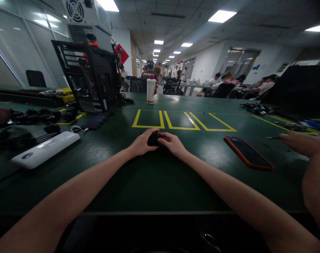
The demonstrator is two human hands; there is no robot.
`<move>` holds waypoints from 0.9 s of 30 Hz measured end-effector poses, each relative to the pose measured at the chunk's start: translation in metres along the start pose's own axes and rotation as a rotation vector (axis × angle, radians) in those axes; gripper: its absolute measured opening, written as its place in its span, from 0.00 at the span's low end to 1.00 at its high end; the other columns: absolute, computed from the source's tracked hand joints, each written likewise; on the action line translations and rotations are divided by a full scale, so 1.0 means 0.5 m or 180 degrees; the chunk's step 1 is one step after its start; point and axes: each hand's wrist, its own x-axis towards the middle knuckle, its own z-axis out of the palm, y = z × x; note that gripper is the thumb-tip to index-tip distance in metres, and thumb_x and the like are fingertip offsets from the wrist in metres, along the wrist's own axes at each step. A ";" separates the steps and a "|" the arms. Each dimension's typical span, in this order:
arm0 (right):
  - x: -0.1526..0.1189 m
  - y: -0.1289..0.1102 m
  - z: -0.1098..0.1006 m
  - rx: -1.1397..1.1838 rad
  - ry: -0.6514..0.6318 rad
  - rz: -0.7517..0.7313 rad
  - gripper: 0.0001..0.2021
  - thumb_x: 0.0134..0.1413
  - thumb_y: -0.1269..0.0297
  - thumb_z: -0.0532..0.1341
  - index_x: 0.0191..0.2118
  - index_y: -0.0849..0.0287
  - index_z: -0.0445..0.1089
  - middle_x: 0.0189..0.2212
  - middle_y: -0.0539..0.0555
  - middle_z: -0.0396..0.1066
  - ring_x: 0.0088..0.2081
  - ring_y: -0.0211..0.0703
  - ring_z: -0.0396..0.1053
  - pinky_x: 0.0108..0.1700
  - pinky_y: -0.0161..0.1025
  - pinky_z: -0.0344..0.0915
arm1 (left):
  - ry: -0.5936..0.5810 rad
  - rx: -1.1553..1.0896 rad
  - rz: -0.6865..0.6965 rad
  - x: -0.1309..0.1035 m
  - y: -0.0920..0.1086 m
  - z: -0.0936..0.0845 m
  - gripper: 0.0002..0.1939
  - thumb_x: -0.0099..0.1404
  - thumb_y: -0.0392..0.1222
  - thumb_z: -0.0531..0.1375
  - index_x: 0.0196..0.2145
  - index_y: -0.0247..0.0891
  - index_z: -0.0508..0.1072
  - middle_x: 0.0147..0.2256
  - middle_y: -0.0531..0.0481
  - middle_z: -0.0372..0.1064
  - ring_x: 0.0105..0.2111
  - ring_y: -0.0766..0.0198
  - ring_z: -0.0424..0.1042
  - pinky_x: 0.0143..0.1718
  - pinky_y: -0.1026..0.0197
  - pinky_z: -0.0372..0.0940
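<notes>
A small black object (152, 138) is held between my two hands, just above the green table (160, 182) near the middle of the view. My left hand (142, 143) wraps round its left side, thumb below and fingers over the top. On its right side, my right hand (172, 143) pinches it with thumb and fingertips. The object is mostly covered by my fingers, so its exact kind is unclear. Yellow tape outlines (182, 128) lie on the table just beyond my hands.
At left are a white power strip (46, 149), black cables and parts, and an open black computer case (96, 75). A white cup (150, 91) stands behind the tape. At right lies an orange-edged phone (248, 152), near another person's hand (302, 142).
</notes>
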 end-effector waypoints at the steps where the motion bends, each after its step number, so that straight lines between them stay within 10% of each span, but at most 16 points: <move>1: -0.002 0.001 -0.001 0.0066 -0.0033 -0.0021 0.15 0.43 0.68 0.60 0.41 0.60 0.64 0.41 0.55 0.67 0.43 0.42 0.66 0.49 0.44 0.61 | 0.0006 -0.0002 0.0007 0.000 0.000 0.000 0.31 0.49 0.39 0.61 0.50 0.40 0.54 0.49 0.46 0.58 0.50 0.58 0.59 0.51 0.54 0.55; 27: -0.017 -0.011 0.009 0.0361 -0.0011 -0.0224 0.11 0.42 0.68 0.60 0.36 0.59 0.62 0.38 0.51 0.67 0.43 0.38 0.66 0.49 0.40 0.61 | 0.0047 0.0009 -0.0015 0.001 0.000 0.003 0.31 0.49 0.39 0.61 0.50 0.39 0.55 0.49 0.46 0.59 0.49 0.58 0.60 0.51 0.53 0.54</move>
